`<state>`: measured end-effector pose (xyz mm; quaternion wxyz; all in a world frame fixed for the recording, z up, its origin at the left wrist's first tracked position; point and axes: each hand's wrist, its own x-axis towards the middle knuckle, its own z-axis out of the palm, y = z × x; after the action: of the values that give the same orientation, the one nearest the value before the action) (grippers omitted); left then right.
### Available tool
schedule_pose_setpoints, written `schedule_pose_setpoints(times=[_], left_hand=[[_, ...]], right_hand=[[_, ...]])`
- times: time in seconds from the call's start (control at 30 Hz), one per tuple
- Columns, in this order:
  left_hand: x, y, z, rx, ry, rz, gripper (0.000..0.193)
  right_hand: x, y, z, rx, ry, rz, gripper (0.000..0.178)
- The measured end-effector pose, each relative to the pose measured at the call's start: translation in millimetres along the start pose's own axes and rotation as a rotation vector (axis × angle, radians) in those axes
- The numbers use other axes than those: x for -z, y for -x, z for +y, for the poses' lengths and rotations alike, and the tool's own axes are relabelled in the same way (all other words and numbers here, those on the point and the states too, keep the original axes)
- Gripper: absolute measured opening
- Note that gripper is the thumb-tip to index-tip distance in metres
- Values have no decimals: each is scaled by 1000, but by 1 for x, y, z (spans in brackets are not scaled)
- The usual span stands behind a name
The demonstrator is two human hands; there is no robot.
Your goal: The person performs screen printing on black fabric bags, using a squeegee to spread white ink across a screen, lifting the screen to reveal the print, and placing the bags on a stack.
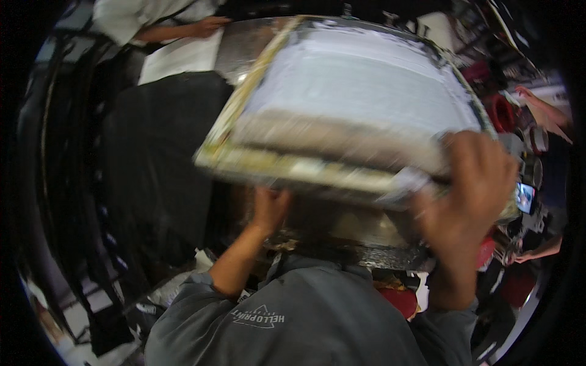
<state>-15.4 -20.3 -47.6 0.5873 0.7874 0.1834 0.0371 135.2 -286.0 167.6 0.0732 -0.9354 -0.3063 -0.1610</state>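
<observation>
One frame lies between and beyond the person's two hands, its yellowed near bar running across from above the left fingers to the right fingers. The right hand is closed around the bar toward its right end, fingers bent over the top and thumb on the near side, though blur softens the grip. A pale patch sits just beside that thumb; what it is, I cannot tell. The left hand is at the bar's lower side, left of centre, with its fingertips hidden beneath; how far they are open, and whether they have hold of the bar, I cannot tell.

Beyond both sets of fingers, white ink covers most of the mesh, and a brownish band lies between the ink and the near bar. Below the bar, between the hands, is a brown, shiny board. Left of the left fingers is black cloth, with a white sheet farther off and a co-worker's hand at its top edge. To the right of the right fingers are a lit phone and, farther up, a red tub. Nearer than the left fingers is the person's grey shirt.
</observation>
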Motion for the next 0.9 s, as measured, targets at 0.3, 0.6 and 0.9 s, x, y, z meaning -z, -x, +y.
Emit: schedule_pose_setpoints(times=[0.3, 0.6, 0.9], left_hand=[[168, 35, 12, 70, -1430, 226, 99], [187, 1, 49, -418, -1149, -131, 22], [-113, -8, 69, -366, -609, -508, 61]], right_hand=[[21, -68, 4, -28, -13, 242, 45], [17, -56, 10, -66, 92, 210, 58], [22, -96, 31, 66, 166, 244, 75]])
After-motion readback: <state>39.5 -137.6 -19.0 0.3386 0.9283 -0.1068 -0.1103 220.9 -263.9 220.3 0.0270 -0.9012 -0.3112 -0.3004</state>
